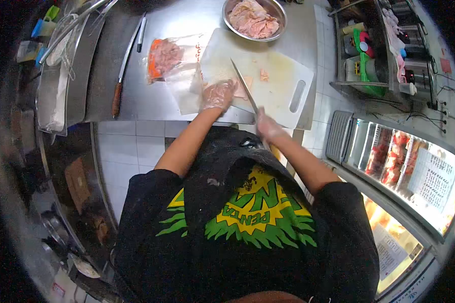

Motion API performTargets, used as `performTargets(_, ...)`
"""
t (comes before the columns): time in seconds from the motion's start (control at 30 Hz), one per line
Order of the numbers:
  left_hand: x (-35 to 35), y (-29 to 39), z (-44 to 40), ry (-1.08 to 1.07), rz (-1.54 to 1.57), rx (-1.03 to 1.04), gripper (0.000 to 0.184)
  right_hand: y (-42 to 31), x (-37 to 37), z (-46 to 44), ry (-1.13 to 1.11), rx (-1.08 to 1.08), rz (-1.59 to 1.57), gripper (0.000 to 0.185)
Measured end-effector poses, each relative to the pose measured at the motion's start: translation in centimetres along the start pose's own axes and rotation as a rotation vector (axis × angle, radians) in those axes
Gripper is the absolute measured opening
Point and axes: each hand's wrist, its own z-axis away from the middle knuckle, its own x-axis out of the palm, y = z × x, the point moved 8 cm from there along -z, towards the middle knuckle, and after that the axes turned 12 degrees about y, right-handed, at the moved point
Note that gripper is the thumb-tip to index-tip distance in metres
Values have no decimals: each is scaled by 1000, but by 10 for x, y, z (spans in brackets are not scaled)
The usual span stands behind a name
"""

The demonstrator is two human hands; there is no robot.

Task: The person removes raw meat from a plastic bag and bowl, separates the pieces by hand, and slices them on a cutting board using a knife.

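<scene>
Logging remotely: I place the pale meat piece (240,91) on the cutting board (227,50), at three o'clock from the gloved left hand (220,95). Likely light, soft, slippery; best pinned at its nine-o'clock edge. Left hand: partly curled against that edge, firmness I cannot tell. Right hand (269,125): wrapped round the knife (239,73), blade crossing the meat, chief obstruction. Steel bowl (230,30): one o'clock. Plastic bag (152,65): ten.

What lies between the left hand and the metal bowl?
The head view shows the cutting board there, with the tip of the held knife reaching in.
</scene>
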Motion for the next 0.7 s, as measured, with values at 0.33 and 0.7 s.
performTargets(0.33,4,-30,-7,151,222,89,23,34,-21,-6,35,-79,-50,36)
performTargets(0.7,2,11,-23,-104,1053,-430,12,30,-13,2,69,-160,120,41)
